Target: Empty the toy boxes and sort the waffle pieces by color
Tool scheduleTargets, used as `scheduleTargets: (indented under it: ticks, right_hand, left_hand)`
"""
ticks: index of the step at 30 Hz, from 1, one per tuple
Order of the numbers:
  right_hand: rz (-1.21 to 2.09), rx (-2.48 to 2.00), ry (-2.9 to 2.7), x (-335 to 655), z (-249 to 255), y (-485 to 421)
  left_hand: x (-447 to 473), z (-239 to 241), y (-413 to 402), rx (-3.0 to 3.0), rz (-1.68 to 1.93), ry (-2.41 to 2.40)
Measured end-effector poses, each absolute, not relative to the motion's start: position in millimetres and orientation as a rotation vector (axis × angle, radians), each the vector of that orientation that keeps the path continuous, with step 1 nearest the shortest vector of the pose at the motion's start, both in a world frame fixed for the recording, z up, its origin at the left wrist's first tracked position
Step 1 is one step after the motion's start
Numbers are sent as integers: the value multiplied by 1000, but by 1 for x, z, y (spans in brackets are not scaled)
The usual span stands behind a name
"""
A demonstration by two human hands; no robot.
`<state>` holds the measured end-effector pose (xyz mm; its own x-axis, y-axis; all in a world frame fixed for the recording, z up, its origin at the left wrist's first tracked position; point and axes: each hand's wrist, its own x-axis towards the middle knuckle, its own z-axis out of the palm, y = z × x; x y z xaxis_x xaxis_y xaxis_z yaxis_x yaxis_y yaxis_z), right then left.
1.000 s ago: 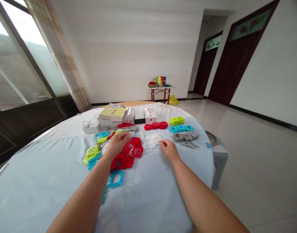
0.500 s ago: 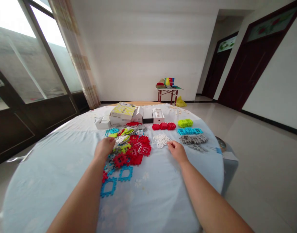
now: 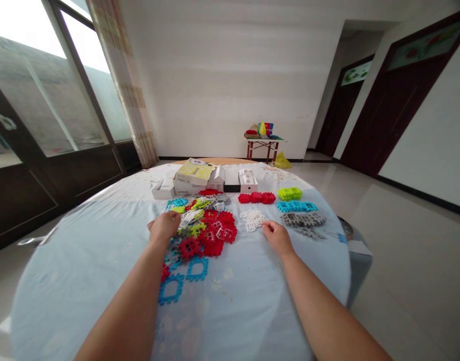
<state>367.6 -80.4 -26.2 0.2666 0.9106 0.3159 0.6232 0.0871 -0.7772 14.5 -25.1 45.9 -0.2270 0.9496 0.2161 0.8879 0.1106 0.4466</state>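
Note:
My left hand (image 3: 164,226) is curled at the left edge of a mixed pile of plastic building pieces; what its fingers hold, if anything, is hidden. Beside its thumb lie a white lattice piece (image 3: 189,217) and lime-green pieces (image 3: 198,229). Red notched pieces (image 3: 212,246) cover the pile's right side, and blue square frames (image 3: 171,290) lie at its near end. On the right, my right hand (image 3: 278,237) is closed, thumb and fingertip pinched at the edge of a small group of white window-shaped pieces (image 3: 253,219) on the cloth.
Right of the white pieces are rows of red (image 3: 257,198), lime-green (image 3: 289,193), blue (image 3: 296,206) and grey pieces (image 3: 303,219). Behind the pile stand a yellow box (image 3: 195,172) and white boxes (image 3: 162,189). A blue cloth (image 3: 113,240) covers the round table. A stool-like stand (image 3: 360,250) is beside it.
The whole view has shifted slightly to the right. Both hands keep nearly the same places by the pile and the white pieces; no piece has visibly moved.

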Motion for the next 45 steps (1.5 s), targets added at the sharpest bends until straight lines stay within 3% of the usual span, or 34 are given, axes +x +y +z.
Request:
scheduleTargets:
  ticks: [7,24,31,37,45]
  right_hand:
    - [387,-1619,-1439,367,-24,-81]
    - [441,-1582,-1426,367,-23,-81]
    - [451,-1584,-1415,367,-23,-82]
    - [421,-1591,-1423,367,-23,-82]
    - [398,-1601,-1441,368,-25,-82]
  left_hand:
    - [25,57,-27,1784,1034,1972]
    - [148,55,-66,1710,977,1190]
    - [84,72,-40,1885,1015,1589]
    - [23,61,-22,1893,929,1921]
    - [17,44,-20,1990,681,2069]
